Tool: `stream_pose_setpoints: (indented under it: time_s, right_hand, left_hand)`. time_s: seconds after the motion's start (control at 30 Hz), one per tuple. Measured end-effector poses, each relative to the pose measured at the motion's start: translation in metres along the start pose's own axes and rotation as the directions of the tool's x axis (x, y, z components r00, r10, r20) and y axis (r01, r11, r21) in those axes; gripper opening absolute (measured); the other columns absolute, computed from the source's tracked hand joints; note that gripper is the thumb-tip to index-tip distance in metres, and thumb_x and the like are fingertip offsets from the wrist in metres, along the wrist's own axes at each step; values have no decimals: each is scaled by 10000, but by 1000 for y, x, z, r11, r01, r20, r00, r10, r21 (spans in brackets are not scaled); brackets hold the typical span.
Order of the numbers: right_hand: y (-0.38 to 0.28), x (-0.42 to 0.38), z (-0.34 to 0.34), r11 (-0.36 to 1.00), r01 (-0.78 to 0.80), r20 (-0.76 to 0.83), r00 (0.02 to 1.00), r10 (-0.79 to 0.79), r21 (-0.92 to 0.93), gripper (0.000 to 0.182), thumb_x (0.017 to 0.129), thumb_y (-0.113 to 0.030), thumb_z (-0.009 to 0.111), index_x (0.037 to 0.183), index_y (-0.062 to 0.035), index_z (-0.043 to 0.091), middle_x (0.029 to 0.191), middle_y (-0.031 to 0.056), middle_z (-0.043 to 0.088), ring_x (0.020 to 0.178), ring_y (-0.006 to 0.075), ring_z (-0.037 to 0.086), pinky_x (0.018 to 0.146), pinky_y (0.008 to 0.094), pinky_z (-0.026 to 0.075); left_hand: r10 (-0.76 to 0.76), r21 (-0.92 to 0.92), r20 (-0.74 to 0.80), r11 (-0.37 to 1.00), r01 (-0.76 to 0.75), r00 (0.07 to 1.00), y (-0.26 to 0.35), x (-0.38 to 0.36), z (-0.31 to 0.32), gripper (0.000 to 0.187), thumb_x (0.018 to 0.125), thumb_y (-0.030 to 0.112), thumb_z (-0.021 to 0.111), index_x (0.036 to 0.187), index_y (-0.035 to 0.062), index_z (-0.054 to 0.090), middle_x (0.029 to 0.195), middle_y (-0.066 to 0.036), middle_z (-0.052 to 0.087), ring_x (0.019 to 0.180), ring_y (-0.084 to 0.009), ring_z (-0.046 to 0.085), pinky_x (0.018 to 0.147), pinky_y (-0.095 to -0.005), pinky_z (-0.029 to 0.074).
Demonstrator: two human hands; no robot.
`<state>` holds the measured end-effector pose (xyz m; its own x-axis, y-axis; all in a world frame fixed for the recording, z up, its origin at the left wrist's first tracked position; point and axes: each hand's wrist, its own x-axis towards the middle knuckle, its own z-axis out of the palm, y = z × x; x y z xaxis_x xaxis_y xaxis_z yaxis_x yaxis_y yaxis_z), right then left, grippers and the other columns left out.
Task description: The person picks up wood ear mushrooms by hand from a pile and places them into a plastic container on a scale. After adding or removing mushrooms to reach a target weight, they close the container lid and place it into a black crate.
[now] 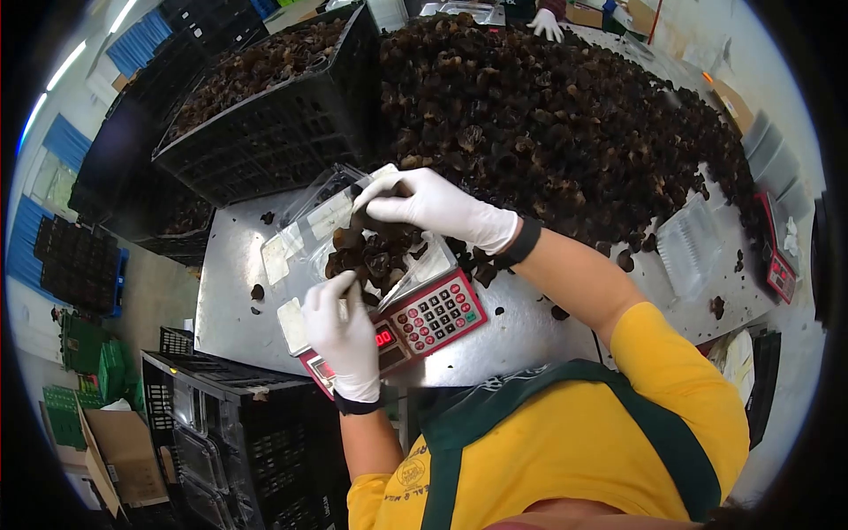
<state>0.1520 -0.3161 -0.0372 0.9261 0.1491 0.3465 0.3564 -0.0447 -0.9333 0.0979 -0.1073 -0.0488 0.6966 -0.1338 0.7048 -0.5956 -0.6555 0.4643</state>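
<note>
On the red digital scale (433, 318) sits a clear plastic box (415, 281) with dark brown wood ear mushrooms (375, 265) heaped inside. My right hand (433, 208), in a white glove, reaches over the far side of the box, its fingers curled on some dark mushrooms. At the near left edge of the box is my left hand (340, 331), also gloved. Its fingers are bent together beside the mushrooms; what they pinch, if anything, is hidden. This hand partly covers the scale's lit red display (382, 337).
A large mushroom pile (548, 124) spreads across the metal table (238, 300). Black crates (274, 132) of mushrooms stand left. Clear trays (689, 247) and a second scale (777, 256) lie right. Another person's gloved hand (546, 24) is at the far edge.
</note>
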Motion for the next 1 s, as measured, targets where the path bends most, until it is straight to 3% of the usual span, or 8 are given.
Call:
stream_pose_setpoints:
  time_s: [0.07,0.13,0.3,0.43,0.6,0.7,0.77,1.0]
  right_hand:
    - [4,9,4,900,131,281,960,-10,-415,277,888,-267,689,1087,-76,722,1101,137,653,1038,256,631,940,347,493]
    - [6,2,18,696,283,342,938,-57,-660,329,873,-325,689,1086,-77,723,1171,161,634,1121,324,586,995,392,462]
    - [-4,5,2,889,177,258,964,-70,-422,357,930,-342,662,1168,-76,680,1259,136,631,1227,325,561,1053,394,445]
    - [-10,3,-26,986,-11,114,993,30,-164,290,1026,-284,559,1174,-62,674,1185,50,666,1073,133,604,955,298,482]
    - [-3,-27,-74,985,-44,-152,988,19,-169,302,1002,-282,575,1124,-38,705,1077,86,717,1044,152,652,951,282,474]
    - [21,-74,-117,905,-241,-343,932,115,-352,268,957,-271,625,1091,-58,715,1078,94,710,1052,204,652,956,313,481]
    - [39,-117,-149,628,-289,-425,902,-75,-723,229,901,-244,665,1051,-79,715,1070,105,694,1055,270,632,952,365,487]
    - [14,-249,-160,493,-523,-688,683,-245,-695,134,865,-164,667,979,-100,692,1065,63,675,1050,271,601,937,377,484]
  left_hand:
    - [-65,-7,72,998,66,995,-19,-2,-1,231,799,-18,723,1016,47,675,923,-90,660,880,-264,619,837,-366,463]
    - [-23,23,267,1000,18,963,-28,1,0,307,807,49,737,1101,43,650,1017,-125,646,967,-318,603,873,-401,465]
    - [-54,-23,331,998,65,942,-24,-2,-7,423,824,84,734,1223,34,601,1152,-154,607,1091,-328,564,967,-418,426]
    - [-40,-20,245,999,47,969,-26,0,-19,471,808,31,740,1251,28,581,1217,-156,582,1124,-323,553,990,-403,425]
    - [-140,-64,159,986,151,977,-28,-3,-35,433,837,-18,689,1255,25,586,1244,-153,567,1192,-323,543,1021,-404,428]
    - [-137,-56,150,988,146,979,-27,-11,-37,416,840,-28,681,1244,19,593,1236,-153,569,1182,-321,550,1010,-404,436]
    - [-53,-24,146,998,57,988,-27,-16,-33,393,828,-45,675,1213,1,610,1205,-156,587,1163,-334,557,1009,-419,434]
    - [138,145,455,963,-227,880,-12,-30,-6,345,873,66,636,1214,18,625,1323,-126,594,1294,-317,505,1173,-526,239]
